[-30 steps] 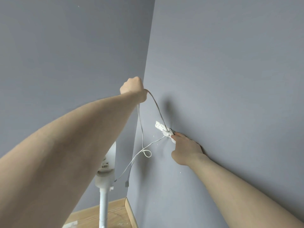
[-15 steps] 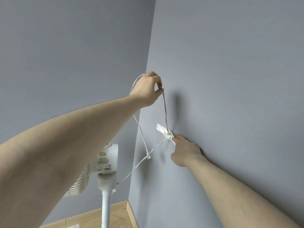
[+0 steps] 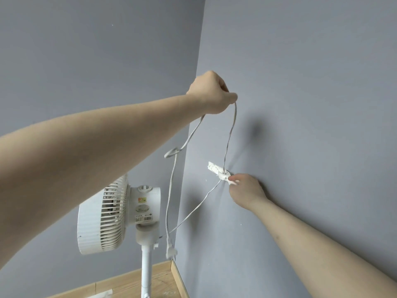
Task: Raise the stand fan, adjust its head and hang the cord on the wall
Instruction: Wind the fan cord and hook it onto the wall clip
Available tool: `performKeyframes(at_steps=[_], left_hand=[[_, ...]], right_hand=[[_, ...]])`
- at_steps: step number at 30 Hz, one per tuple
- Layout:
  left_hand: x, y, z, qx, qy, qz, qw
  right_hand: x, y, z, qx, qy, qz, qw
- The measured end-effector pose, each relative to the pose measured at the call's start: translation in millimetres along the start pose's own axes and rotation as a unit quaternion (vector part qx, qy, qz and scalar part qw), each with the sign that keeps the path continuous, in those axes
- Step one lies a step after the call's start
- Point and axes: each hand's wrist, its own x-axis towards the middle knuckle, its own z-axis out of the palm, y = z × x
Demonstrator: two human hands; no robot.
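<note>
Dangling thin white kinked cord [image 3: 171, 190]

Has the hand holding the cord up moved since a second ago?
Yes. The left hand has swung right, from over the room corner onto the right wall, above the white wall hook, carrying the cord with it.

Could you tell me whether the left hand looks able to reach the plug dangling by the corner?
Probably not right away: the left hand holds the cord high, while the plug hangs far below, though nothing blocks the way.
</note>
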Motion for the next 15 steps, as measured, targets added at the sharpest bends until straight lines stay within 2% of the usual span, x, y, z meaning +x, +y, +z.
performKeyframes(at_steps=[1, 2, 4, 6, 8, 10, 13, 15], left_hand=[[-2, 7, -2, -0.020, -0.030, -0.011, 0.999], [-6, 13, -4, -0.033, -0.068, -0.024, 0.997], [-17, 21, -4, -0.047, -0.158, -0.034, 0.986], [-35, 29, 1, -0.051, -0.256, -0.009, 0.965], [-54, 27, 6, -0.060, -0.338, 0.027, 0.939], [-69, 20, 12, -0.062, -0.406, 0.050, 0.910], [-83, 0, 27, -0.039, -0.491, 0.033, 0.870], [-83, -25, 45, -0.011, -0.494, -0.004, 0.869]], right_hand=[[1, -5, -4, 0.111, 0.007, 0.040, 0.993], [1, -11, -10, 0.236, -0.003, 0.084, 0.968], [-2, -23, -26, 0.447, -0.057, 0.142, 0.881], [-7, -27, -49, 0.570, -0.098, 0.160, 0.800], [-9, -30, -61, 0.622, -0.109, 0.151, 0.760], [-9, -33, -68, 0.633, -0.109, 0.142, 0.753], [-11, -29, -70, 0.607, -0.081, 0.144, 0.777], [-15, -22, -65, 0.582, -0.042, 0.150, 0.798]])
